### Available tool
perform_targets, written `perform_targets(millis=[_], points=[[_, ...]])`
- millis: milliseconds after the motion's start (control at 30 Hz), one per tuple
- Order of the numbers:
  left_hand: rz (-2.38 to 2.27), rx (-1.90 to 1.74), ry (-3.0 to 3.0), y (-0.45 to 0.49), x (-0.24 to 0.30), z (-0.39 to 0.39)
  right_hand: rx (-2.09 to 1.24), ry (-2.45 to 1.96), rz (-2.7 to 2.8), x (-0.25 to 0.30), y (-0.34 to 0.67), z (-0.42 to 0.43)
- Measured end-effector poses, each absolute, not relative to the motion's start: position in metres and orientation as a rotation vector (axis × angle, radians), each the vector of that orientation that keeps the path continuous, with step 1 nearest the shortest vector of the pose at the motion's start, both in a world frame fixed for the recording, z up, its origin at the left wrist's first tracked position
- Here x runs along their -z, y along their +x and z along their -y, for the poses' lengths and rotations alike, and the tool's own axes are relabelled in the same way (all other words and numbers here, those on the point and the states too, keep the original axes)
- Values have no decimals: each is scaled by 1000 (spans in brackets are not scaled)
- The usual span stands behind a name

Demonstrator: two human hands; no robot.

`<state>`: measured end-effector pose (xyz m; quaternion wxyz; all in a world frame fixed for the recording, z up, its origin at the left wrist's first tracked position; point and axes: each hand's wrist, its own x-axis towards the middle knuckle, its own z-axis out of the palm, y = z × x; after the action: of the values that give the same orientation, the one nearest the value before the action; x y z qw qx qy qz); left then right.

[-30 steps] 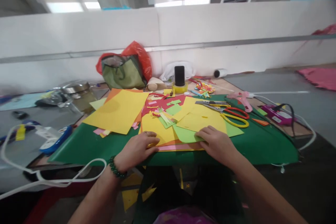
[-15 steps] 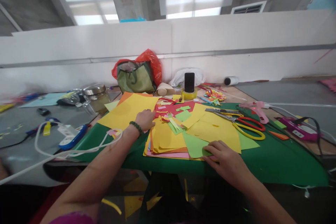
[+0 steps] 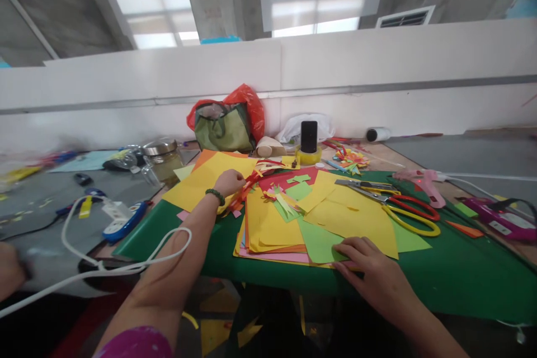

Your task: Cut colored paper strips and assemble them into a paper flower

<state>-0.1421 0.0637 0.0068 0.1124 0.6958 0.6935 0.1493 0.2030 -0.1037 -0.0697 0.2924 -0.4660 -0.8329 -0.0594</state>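
My left hand (image 3: 230, 182), a dark green bead bracelet at its wrist, reaches over the left part of the table. Its fingers are closed on red paper strips (image 3: 250, 182), with more red and orange strips hanging beside it. Under that hand lies a large yellow sheet (image 3: 197, 176). To its right is a stack of yellow paper (image 3: 272, 229) with orange and pink sheets below. My right hand (image 3: 364, 260) rests at the near edge of a light green sheet (image 3: 321, 240), thumb and fingers apart.
Large scissors (image 3: 413, 215) and a box cutter (image 3: 364, 185) lie on yellow paper at right. Beyond are a pink glue gun (image 3: 425, 183) and a purple power strip (image 3: 499, 221). A white cable (image 3: 163, 254) crosses near my left arm. A phone (image 3: 309, 136) stands on yellow tape (image 3: 308, 156).
The view has shifted slightly left. Red and orange strips now show at my left fingers, with some hanging over the left edge of the paper stack. My right hand stays by the green sheet.
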Motion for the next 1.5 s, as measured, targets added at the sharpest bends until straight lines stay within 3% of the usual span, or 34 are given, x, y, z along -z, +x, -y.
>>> perform_targets(millis=[300,733,867,1100,1333,1500], points=[[-1694,-891,1403,-161,4,-65,179,-1223,2147,74,202,105],[-1161,-1133,922,-162,-18,-52,76,-1254,2152,68,203,108],[-898,-1179,801,-141,-33,-34,22,-1171,2148,55,208,109],[-599,-1399,739,-58,-57,37,313,-850,1926,18,177,115],[-516,-1391,493,9,-23,99,521,-686,1885,3,132,103],[-543,-1345,512,14,-1,118,314,-597,1906,14,146,106]])
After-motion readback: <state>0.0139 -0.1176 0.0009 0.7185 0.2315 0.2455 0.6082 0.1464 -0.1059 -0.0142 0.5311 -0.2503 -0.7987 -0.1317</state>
